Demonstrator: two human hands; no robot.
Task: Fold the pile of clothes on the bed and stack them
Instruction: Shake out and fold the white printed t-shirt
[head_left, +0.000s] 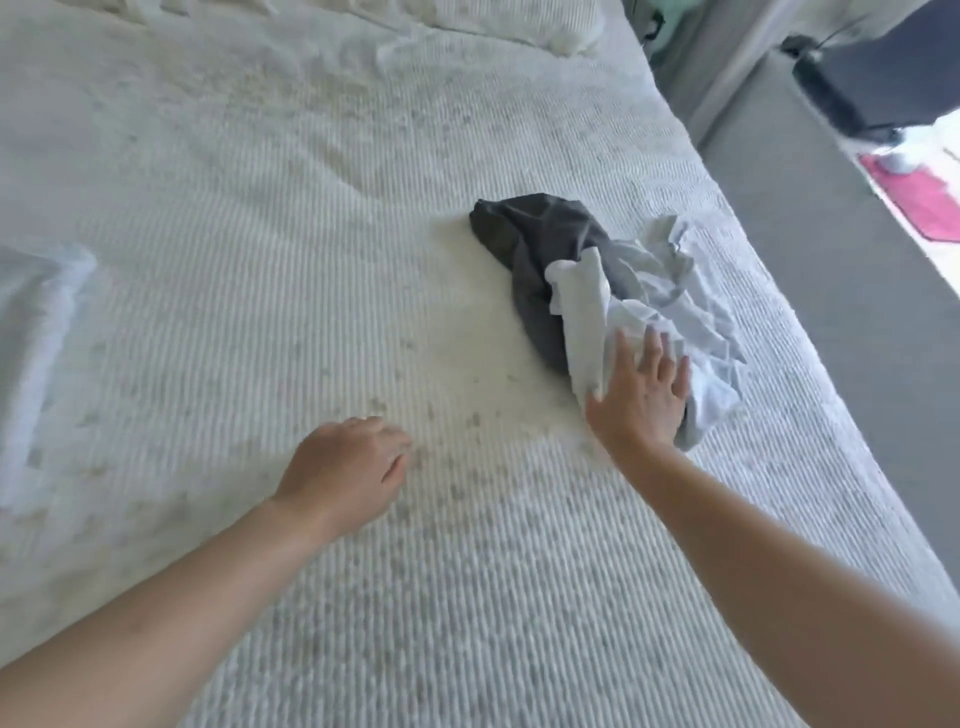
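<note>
White ribbed bedspread (260, 208), one, covering the bed. Clothes pile (613, 291), one, near the bed's right edge: one dark grey garment (530, 244) beneath, pale crumpled garments (670, 306) over it, count unclear. Folded white item (41, 332), one, lying at the left edge, blurred. Right hand (641, 400), fingers spread and straight, touching the near end of the pile. Left hand (345, 473), fingers loosely curled, holding nothing, over bare bedspread, well apart from the pile. Pillow (519, 21), one, at the head. Pink mat (919, 202), one, on the floor.

You saw a dark grey garment (540, 249) under crumpled white clothes (660, 306), on a white ribbed bedspread (311, 234); upper right, a pink rug (919, 202).
</note>
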